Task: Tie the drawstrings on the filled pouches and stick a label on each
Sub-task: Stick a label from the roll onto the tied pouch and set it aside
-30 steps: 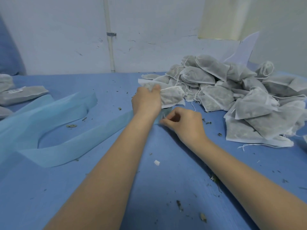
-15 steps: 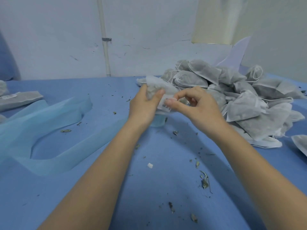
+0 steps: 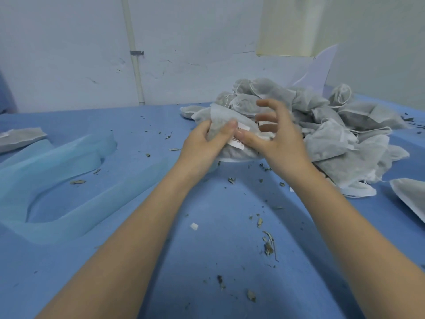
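A filled white mesh pouch [image 3: 220, 119] is held up above the blue table, gripped by my left hand [image 3: 207, 141] with the thumb on its front. A small white label [image 3: 240, 135] lies on the pouch's face. The thumb of my right hand [image 3: 276, 137] presses on that label, while its other fingers are spread apart in the air. Behind and to the right is a heap of filled pouches [image 3: 326, 127] with loose white drawstrings.
A folded light-blue fabric strip [image 3: 57, 171] lies at the left. Another pouch [image 3: 20, 137] rests at the far left edge, and one [image 3: 411, 196] at the right edge. Dried herb crumbs [image 3: 268, 245] are scattered over the blue table [image 3: 207, 261]. A white wall stands behind.
My left hand lifted the pouch off the table. My right hand brought a label to it, then went from pinching the label to pressing it with the thumb, fingers spread.
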### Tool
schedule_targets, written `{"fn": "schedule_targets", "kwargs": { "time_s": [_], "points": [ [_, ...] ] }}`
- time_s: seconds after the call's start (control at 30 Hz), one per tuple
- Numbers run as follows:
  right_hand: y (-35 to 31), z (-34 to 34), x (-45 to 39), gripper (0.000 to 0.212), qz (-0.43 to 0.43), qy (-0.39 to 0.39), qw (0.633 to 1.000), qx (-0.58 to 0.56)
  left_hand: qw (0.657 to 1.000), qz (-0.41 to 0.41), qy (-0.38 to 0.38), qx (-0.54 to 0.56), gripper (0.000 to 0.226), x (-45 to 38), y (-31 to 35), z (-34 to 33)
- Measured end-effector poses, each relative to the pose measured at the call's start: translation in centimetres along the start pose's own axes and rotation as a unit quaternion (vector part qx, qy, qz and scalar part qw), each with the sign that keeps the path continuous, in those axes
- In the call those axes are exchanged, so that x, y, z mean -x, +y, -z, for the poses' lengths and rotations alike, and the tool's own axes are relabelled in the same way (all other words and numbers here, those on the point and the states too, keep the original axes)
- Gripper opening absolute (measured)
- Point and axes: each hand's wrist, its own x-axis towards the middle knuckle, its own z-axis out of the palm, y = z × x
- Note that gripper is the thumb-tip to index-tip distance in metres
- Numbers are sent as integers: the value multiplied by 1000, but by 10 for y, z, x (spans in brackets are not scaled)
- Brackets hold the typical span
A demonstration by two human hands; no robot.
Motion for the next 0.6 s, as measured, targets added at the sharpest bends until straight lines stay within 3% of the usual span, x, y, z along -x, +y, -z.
{"fn": "schedule_targets", "kwargs": {
  "time_s": [0.07, 0.17, 0.4, 0.47, 0.53, 0.57, 0.6],
  "points": [
    [1, 2, 0, 45, -45, -27, 998, -47, 1000, -4, -27, 7, 21, 0, -1, 1],
    [1, 0, 0, 18, -71, -44, 988, -133, 999, -8, -47, 5, 34, 1, -1, 0],
    [4, -8, -1, 10, -51, 65, 987, -136, 999, 2, -41, 33, 39, 1, 0, -6],
    [4, -8, 0, 17, -43, 44, 991, -116, 997, 27, -34, 60, 34, 1, -1, -8],
    [5, -6, 2, 7, -43, -20, 990, -132, 993, 58, -6, 100, 13, 1, 1, -10],
    [5, -7, 4, 12, -50, -49, 989, -132, 990, 73, 21, 118, 7, 1, 3, -11],
    [7, -7, 5, 32, -65, -62, 988, -124, 987, 82, 50, 125, 10, 0, 3, -12]
  ]
}}
